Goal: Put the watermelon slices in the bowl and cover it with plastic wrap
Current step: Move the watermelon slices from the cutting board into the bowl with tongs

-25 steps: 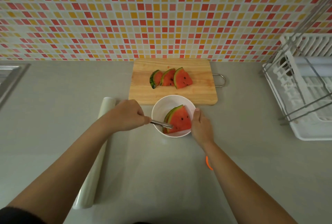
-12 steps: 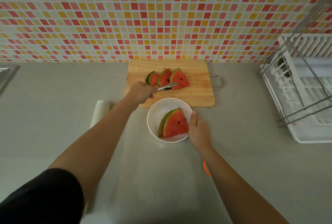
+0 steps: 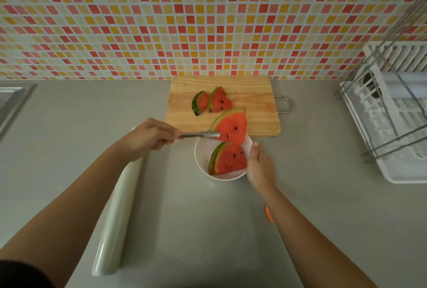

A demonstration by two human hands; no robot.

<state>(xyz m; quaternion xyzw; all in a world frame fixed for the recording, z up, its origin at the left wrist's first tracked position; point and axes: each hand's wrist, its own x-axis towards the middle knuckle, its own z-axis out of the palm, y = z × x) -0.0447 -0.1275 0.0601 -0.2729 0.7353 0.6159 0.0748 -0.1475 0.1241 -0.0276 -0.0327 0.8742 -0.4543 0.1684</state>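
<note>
My left hand (image 3: 151, 136) grips metal tongs (image 3: 199, 135) that pinch a watermelon slice (image 3: 232, 127), held in the air over the far rim of the white bowl (image 3: 202, 157). Inside the bowl lie two slices (image 3: 228, 159) stacked together. My right hand (image 3: 260, 166) holds the bowl's right rim. Two more slices (image 3: 213, 101) rest on the wooden cutting board (image 3: 254, 103) behind the bowl. A roll of plastic wrap (image 3: 117, 213) lies on the counter under my left forearm.
A white dish rack (image 3: 397, 112) with a metal frame stands at the right. A sink edge (image 3: 11, 103) shows at far left. An orange object (image 3: 269, 213) peeks out beside my right forearm. The tiled wall runs behind the board.
My left hand took one slice off the board with the tongs and carried it back toward the bowl. My right hand stayed on the bowl's rim.
</note>
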